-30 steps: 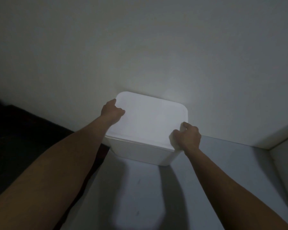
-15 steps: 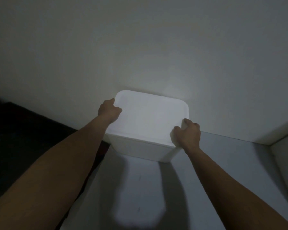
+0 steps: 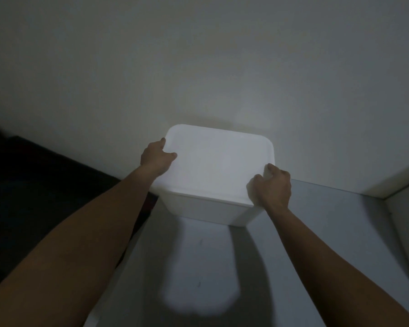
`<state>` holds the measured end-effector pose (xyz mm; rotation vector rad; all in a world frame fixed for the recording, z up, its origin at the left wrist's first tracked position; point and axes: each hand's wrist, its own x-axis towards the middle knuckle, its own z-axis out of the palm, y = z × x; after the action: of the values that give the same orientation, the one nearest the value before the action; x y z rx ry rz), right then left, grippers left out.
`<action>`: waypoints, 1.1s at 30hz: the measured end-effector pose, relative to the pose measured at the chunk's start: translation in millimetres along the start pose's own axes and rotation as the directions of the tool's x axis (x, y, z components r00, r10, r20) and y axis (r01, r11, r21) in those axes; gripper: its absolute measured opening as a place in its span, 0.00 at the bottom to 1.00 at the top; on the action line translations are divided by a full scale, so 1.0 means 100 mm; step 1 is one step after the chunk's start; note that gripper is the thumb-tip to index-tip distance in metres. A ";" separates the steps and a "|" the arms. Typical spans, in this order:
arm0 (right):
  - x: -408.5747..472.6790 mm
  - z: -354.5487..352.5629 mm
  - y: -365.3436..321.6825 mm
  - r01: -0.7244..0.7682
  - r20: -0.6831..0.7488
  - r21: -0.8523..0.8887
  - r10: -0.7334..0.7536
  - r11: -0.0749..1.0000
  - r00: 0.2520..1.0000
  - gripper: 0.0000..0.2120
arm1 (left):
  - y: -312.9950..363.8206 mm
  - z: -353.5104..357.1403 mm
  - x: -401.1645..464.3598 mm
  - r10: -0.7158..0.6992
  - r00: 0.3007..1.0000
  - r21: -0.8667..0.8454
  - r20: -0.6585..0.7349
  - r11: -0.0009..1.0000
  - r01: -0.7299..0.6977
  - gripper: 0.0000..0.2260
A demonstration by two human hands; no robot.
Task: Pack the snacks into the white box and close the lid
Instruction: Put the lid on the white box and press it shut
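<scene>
The white box stands on a grey surface against the wall, with its white lid lying flat on top. My left hand grips the lid's left edge, thumb on top. At the near right corner, my right hand grips the lid, fingers curled over its edge. No snacks are visible; the box's inside is hidden by the lid.
The grey surface stretches toward me, bounded on the right by a low white wall. A pale wall rises right behind the box. Dark floor lies to the left, beyond the surface's left edge.
The box and lid have shifted slightly away from me toward the wall, and both hands went with them while keeping their grip on the lid edges.
</scene>
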<state>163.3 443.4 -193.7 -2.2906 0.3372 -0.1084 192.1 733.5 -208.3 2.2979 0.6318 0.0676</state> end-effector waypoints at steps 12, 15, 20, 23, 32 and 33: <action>-0.04 0.27 0.13 0.344 0.160 -0.566 -0.309 0.749 0.937 0.27 | 0.08 0.38 -0.38 0.304 0.953 0.580 0.023 0.772 -0.260 0.28; -0.03 0.36 0.09 0.389 0.251 -0.587 -0.298 0.709 0.921 0.30 | 0.22 0.56 -0.52 0.353 0.933 0.554 0.072 0.763 -0.332 0.28; -0.03 0.44 0.05 0.370 0.250 -0.588 -0.274 0.719 0.929 0.31 | 0.39 0.84 -0.71 0.411 0.908 0.585 0.084 0.717 -0.378 0.26; 0.01 0.41 0.08 0.373 0.275 -0.567 -0.258 0.735 0.926 0.31 | 0.38 0.83 -0.67 0.414 0.907 0.563 0.071 0.734 -0.379 0.24; 0.03 0.36 0.12 0.298 0.240 -0.561 -0.193 0.772 0.951 0.37 | 0.27 0.67 -0.52 0.338 0.937 0.525 0.094 0.783 -0.335 0.29; 0.05 0.35 0.11 0.285 0.237 -0.559 -0.179 0.779 0.955 0.37 | 0.25 0.63 -0.48 0.328 0.939 0.532 0.098 0.781 -0.328 0.30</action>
<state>172.1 460.1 -225.8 -2.9348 -0.0225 0.0857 175.1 655.4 -231.0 2.9461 0.2492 0.0585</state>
